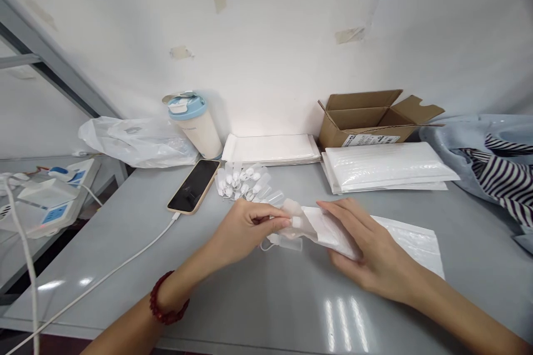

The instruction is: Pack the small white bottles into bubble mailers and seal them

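My left hand (245, 227) is pinched shut on a small clear plastic vial (287, 216) at the mouth of a white padded envelope (333, 230). My right hand (366, 244) grips that envelope from the right side, fingers wrapped over and under it, holding its open end toward my left hand. Another clear vial (287, 242) lies on the table just below my left fingertips. A pile of several more clear vials (245, 182) sits behind my left hand. A red bead bracelet (164, 302) circles my left wrist.
On the grey table (266, 299) lie a phone (194, 185) with a white charging cable (125, 263), a blue-lidded cup (195, 122), two stacks of white envelopes (270, 148) (387, 166), an open cardboard box (370, 116), a plastic bag (137, 141) and striped cloth (499, 172).
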Demonstrator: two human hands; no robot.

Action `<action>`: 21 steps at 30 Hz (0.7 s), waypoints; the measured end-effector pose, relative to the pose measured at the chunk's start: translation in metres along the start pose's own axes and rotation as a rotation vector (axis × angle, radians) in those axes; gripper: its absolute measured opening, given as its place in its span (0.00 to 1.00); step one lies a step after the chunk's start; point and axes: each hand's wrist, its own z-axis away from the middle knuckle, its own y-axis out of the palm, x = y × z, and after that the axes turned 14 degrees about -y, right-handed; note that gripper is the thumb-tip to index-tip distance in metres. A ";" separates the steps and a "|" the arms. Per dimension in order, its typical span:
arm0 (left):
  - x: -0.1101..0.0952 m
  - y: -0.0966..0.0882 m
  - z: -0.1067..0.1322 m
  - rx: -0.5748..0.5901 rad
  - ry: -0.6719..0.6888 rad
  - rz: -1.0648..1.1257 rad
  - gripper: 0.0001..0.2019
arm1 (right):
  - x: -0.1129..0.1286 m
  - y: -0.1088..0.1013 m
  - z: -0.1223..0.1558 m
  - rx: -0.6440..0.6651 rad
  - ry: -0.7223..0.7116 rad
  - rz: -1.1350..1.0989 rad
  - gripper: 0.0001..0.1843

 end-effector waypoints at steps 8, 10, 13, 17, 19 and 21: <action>-0.007 -0.015 0.006 0.060 -0.077 0.005 0.13 | 0.004 -0.001 0.001 -0.023 -0.013 -0.034 0.34; -0.006 -0.022 0.004 0.007 -0.112 0.090 0.12 | 0.004 0.000 0.001 -0.048 -0.015 -0.037 0.34; -0.005 -0.025 0.000 0.133 -0.174 0.197 0.14 | 0.005 0.000 0.001 -0.061 -0.037 -0.056 0.34; -0.002 -0.019 -0.004 0.392 -0.223 0.309 0.09 | 0.008 -0.001 0.000 -0.052 -0.080 -0.094 0.34; -0.002 -0.017 -0.004 0.429 -0.233 0.354 0.07 | 0.009 -0.002 -0.001 -0.051 -0.095 -0.104 0.33; -0.003 -0.017 -0.004 0.435 -0.241 0.371 0.06 | 0.010 -0.002 -0.002 -0.052 -0.101 -0.107 0.34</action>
